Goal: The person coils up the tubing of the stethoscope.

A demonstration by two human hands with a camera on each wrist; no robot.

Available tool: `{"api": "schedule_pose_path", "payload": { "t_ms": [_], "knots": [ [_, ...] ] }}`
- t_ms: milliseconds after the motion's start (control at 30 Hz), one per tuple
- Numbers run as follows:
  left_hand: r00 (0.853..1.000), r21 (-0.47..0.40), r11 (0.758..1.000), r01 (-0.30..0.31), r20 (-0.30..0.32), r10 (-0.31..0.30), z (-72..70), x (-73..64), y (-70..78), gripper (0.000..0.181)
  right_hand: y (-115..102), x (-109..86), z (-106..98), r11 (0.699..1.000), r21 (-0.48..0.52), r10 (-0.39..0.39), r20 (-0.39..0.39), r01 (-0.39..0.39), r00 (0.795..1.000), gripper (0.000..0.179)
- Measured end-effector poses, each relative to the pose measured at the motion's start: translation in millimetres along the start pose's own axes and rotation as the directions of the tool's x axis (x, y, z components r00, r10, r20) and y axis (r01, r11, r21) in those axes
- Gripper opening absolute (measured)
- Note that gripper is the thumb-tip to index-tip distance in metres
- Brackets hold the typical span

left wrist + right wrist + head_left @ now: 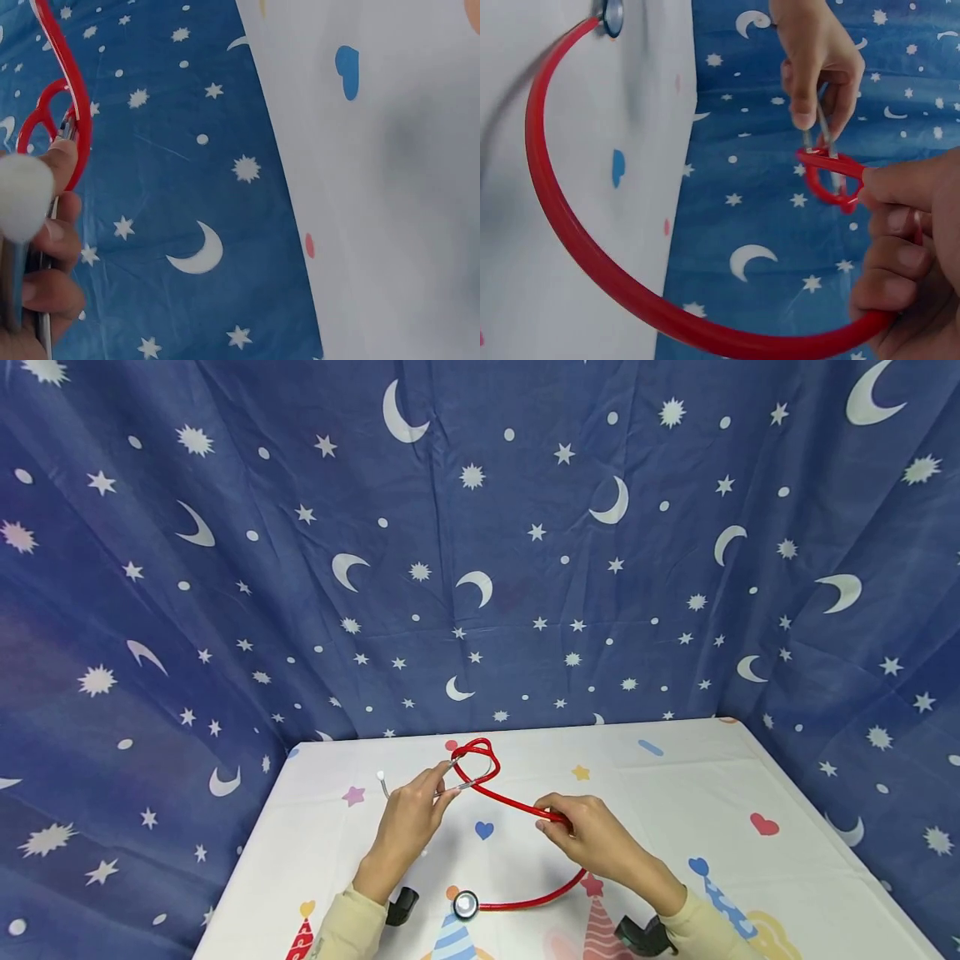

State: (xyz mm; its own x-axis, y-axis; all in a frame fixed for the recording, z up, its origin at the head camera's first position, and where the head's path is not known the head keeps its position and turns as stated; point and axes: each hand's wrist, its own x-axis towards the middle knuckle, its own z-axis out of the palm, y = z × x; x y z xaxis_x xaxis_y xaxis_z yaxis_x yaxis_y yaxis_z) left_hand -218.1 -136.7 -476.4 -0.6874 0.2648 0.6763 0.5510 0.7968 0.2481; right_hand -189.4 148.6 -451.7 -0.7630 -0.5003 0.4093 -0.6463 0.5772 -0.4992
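A red stethoscope [517, 805] is stretched between both hands above the table. My left hand [408, 818] pinches its metal ear tubes, and a white ear tip [380, 775] sticks out beyond the knuckles. Just past those fingertips, the red tubing bends into a loop [491, 752] around the metal tubes. Farther right, my right hand [600, 839] grips the tubing, its fingers curled round it in the right wrist view. From there the tubing [559, 187] curves back to the round chest piece [466, 906] near the front. Whether the chest piece touches the table is unclear.
The table [675, 793] wears a white cloth printed with hearts, stars and party hats. Behind and beside it hangs a blue curtain [525, 593] with moons and stars. Black wrist mounts [402, 906] show beneath both forearms.
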Motion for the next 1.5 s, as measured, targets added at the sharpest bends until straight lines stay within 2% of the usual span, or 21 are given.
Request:
{"api": "schedule_pose_path", "payload": {
  "t_ms": [100, 267, 500, 700, 833, 933, 1167, 1500],
  "knots": [
    [1.0, 0.004, 1.0, -0.013, 0.024, 0.013, -2.4, -0.7, 5.1, 0.046, -6, 2.4, -5, 0.997, -0.024, -0.074, -0.053, 0.073, 0.996, 0.012],
    [0.998, 0.003, 1.0, -0.016, 0.053, 0.015, -6.8, -1.1, 12.2, 0.045, -12, 9.3, -14, 0.981, -0.074, -0.189, -0.142, 0.18, 0.972, 0.012],
    [0.995, 0.002, 0.997, -0.079, 0.066, 0.079, -11.0, -1.3, 20.5, 0.042, -14, 18.1, -21, 0.957, -0.093, -0.289, -0.197, 0.276, 0.937, 0.014],
    [0.987, -0.01, 0.991, -0.132, 0.087, 0.132, -12.4, -2.2, 28.7, 0.041, -16, 25.8, -24, 0.952, -0.087, -0.306, -0.219, 0.294, 0.927, 0.014],
    [0.982, -0.013, 0.987, -0.158, 0.107, 0.158, -12.9, -1.8, 33.5, 0.041, -17, 29.8, -25, 0.952, -0.071, -0.307, -0.225, 0.299, 0.925, 0.02],
    [0.979, -0.024, 0.987, -0.158, 0.127, 0.159, -13.5, -0.9, 36.5, 0.041, -17, 32.5, -25, 0.953, -0.071, -0.302, -0.223, 0.294, 0.927, 0.023],
    [0.975, -0.046, 0.989, -0.141, 0.168, 0.147, -16.8, 1.5, 41.5, 0.042, -19, 38.8, -28, 0.948, -0.083, -0.317, -0.221, 0.307, 0.922, 0.017],
    [0.96, -0.079, 0.979, -0.187, 0.194, 0.199, -18.6, 3.0, 46.8, 0.04, -21, 51.1, -28, 0.95, -0.088, -0.31, -0.188, 0.299, 0.932, 0.014]
  ]
}}
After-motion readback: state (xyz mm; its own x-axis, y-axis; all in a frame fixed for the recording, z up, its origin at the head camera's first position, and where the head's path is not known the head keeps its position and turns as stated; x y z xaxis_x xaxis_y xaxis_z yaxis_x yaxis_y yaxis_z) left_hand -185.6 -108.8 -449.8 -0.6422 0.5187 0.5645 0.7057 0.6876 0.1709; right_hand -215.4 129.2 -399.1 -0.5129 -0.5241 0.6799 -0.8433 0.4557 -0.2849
